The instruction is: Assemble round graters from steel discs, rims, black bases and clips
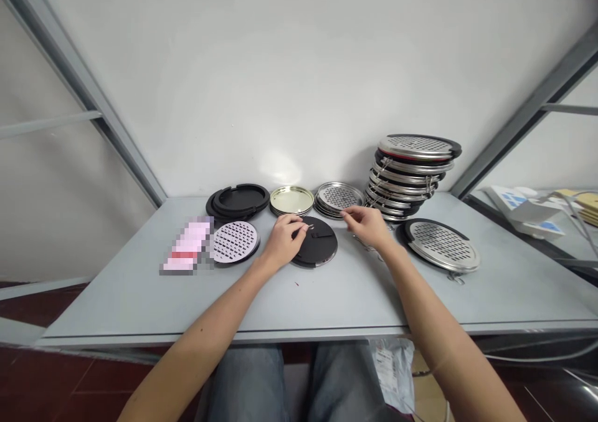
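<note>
From my remote post I record the black disc (317, 250) flat on the table (187, 306), nearer the left hand (283, 240), which pinches a small metal piece (311, 226), than the right hand (370, 227), whose grasp I cannot tell.

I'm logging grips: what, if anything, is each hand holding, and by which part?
The left hand pinches a small metal clip, apparently by one end. Whether the right hand holds anything cannot be told.
</note>
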Motion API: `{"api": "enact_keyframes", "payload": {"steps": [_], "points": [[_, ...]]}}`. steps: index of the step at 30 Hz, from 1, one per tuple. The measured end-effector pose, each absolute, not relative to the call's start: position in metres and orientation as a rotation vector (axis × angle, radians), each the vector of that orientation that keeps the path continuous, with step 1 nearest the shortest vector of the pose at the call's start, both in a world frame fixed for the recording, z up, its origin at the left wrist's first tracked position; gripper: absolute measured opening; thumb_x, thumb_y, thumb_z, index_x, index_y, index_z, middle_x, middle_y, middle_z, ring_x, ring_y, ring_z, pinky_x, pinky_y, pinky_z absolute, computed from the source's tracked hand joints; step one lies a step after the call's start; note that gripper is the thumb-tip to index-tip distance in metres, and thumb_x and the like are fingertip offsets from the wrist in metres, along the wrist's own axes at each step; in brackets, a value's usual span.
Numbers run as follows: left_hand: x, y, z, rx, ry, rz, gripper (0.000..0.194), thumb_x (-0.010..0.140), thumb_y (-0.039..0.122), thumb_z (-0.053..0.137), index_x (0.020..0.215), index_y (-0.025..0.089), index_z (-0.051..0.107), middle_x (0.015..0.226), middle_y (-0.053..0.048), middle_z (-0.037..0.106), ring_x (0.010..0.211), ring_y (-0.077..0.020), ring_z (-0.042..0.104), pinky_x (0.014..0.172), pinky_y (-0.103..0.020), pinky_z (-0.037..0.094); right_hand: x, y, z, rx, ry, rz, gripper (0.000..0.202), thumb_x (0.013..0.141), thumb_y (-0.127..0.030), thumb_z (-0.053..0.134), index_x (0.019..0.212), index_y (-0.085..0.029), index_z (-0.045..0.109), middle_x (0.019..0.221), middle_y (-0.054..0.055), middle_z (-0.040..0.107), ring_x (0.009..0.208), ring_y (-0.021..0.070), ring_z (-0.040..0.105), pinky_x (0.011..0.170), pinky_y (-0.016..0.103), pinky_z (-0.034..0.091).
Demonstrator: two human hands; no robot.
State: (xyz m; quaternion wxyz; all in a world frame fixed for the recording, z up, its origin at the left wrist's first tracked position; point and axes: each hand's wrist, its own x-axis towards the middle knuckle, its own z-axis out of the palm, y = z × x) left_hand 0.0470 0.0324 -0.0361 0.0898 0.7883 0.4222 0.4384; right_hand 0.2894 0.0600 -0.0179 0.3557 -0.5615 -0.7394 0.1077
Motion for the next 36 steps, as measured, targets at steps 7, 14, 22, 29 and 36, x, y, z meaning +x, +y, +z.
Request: {"api": "enact_keyframes", "payload": {"steps": [7,14,22,29,36], "points": [[0.046,0.033,-0.037,2.398,1.271,1.307,0.016,0.089,0.022,0.058,0.089,0.02,0.074,0.099,-0.006,0.066,0.102,-0.0211,0.056,0.095,-0.039,0.048,0.313,0.062,-0.026,-2.014,-1.711,-0.037,0.03,0.084,-0.037,0.05,0.092,-0.02,0.074,0.085,0.011,0.074,0.08,0.027,0.067,0.061,0.031,0.042],[0.045,0.034,-0.037,2.397,1.288,1.274,0.011,0.085,0.017,0.062,0.083,0.017,0.073,0.096,-0.007,0.067,0.103,-0.0226,0.055,0.095,-0.039,0.047,0.313,0.064,-0.031,-2.065,-1.834,0.052,0.032,0.084,-0.03,0.05,0.106,-0.02,0.07,0.094,0.01,0.074,0.09,0.0269,0.067,0.071,0.031,0.046],[0.043,0.035,-0.038,2.418,1.327,1.185,0.008,0.082,0.015,0.064,0.078,0.017,0.072,0.097,-0.008,0.066,0.104,-0.0245,0.054,0.094,-0.04,0.046,0.3,0.066,-0.037,-1.718,-2.093,0.213,0.029,0.083,-0.021,0.053,0.106,-0.021,0.069,0.094,0.005,0.075,0.086,0.0211,0.068,0.079,0.028,0.047],[0.044,0.035,-0.036,2.355,1.318,1.234,0.01,0.083,0.015,0.062,0.08,0.017,0.071,0.097,-0.008,0.067,0.102,-0.0231,0.056,0.094,-0.039,0.046,0.298,0.066,-0.039,-1.575,-2.07,0.165,0.029,0.084,-0.014,0.047,0.098,-0.02,0.071,0.095,0.005,0.075,0.089,0.0199,0.067,0.08,0.027,0.046],[0.047,0.035,-0.035,2.23,1.287,1.318,0.009,0.084,0.017,0.062,0.083,0.017,0.071,0.096,-0.007,0.07,0.098,-0.0217,0.061,0.092,-0.038,0.046,0.301,0.066,-0.039,-1.71,-2.135,0.069,0.021,0.081,-0.024,0.058,0.095,-0.02,0.073,0.094,0.007,0.073,0.085,0.0211,0.065,0.076,0.028,0.045]]}}
